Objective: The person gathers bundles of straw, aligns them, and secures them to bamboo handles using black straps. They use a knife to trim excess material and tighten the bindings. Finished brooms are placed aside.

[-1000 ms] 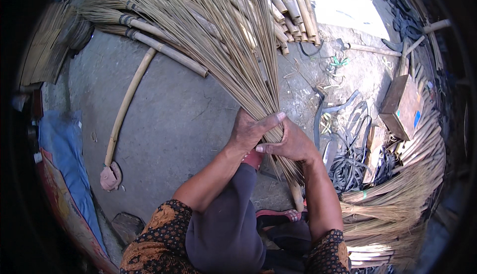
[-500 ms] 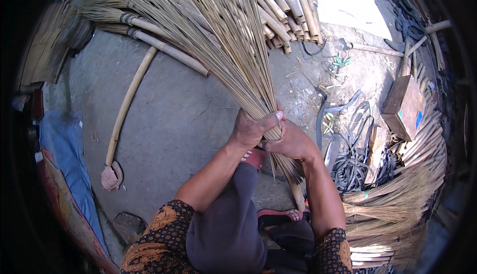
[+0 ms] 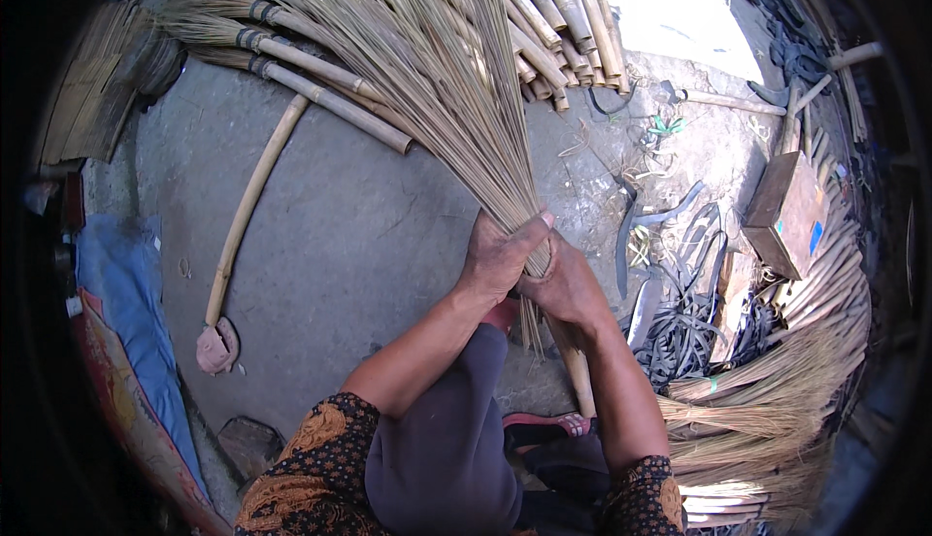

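Observation:
Both my hands are wrapped round the narrow end of a bundle of long thin sticks [image 3: 456, 138], which fans out away from me to the upper left. My left hand [image 3: 497, 256] grips it from the left, its thumb across the front. Just against it, my right hand [image 3: 563, 284] closes round the bundle from the right. Short stick ends [image 3: 530, 322] poke out below my hands. A pale bamboo handle [image 3: 577, 371] slants down from under my right hand toward a red sandal [image 3: 544, 421]; its upper end is hidden.
Finished stick brooms [image 3: 330, 72] and cut bamboo poles [image 3: 553, 21] lie at the far side. On the right are black rubber strips [image 3: 680, 337], a wooden box [image 3: 784, 214], a blade [image 3: 645, 311] and stick bundles [image 3: 757, 410]. A curved bamboo pole [image 3: 254, 196] lies left.
My right hand has turned and slid slightly lower round the bundle. The stick ends below my hands have shifted left, showing more of the bamboo handle.

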Tool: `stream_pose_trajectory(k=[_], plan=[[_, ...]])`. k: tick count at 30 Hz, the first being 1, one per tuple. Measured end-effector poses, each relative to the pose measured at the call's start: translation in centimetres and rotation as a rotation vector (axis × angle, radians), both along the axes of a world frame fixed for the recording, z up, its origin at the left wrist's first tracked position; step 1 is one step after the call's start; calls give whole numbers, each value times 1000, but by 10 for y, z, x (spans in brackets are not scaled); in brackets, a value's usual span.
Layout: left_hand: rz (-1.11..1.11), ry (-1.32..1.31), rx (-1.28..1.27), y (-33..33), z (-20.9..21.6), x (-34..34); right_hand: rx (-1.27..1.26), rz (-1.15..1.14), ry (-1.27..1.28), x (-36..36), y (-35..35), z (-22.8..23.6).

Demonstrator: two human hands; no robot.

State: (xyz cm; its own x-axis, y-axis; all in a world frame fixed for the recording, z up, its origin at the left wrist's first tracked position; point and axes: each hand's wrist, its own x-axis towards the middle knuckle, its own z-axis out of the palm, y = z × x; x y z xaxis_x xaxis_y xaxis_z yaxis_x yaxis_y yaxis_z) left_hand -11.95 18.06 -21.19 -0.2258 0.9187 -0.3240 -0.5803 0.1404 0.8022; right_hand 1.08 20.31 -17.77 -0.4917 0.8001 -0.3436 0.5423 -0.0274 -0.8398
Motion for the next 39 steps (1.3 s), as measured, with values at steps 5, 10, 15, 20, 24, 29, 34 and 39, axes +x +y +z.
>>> stream_pose_trajectory(k=[5, 10, 15, 20, 24, 29, 34, 39], plan=[[-73, 36, 24, -1, 1, -2, -82, 119, 113, 8, 10, -7], [-47, -37, 51, -2, 1, -2, -115, 74, -1, 5, 12, -13], [-119, -73, -34, -1, -5, -3, -25, -88, -22, 1, 0, -13], [-49, 9, 63, 1, -9, -3, -95, 41, 37, 5, 6, -9], [-12, 20, 25, 3, -11, -1, 48, -62, -83, -3, -1, -10], [-50, 1, 28, 1, -12, 0, -6, -112, -94, -4, -6, -16], [-91, -153, -20, -1, -9, -3, -73, -62, -19, 4, 3, -18], [-60, -67, 38, 1, -11, -3, -122, 10, 10, 8, 10, -9]])
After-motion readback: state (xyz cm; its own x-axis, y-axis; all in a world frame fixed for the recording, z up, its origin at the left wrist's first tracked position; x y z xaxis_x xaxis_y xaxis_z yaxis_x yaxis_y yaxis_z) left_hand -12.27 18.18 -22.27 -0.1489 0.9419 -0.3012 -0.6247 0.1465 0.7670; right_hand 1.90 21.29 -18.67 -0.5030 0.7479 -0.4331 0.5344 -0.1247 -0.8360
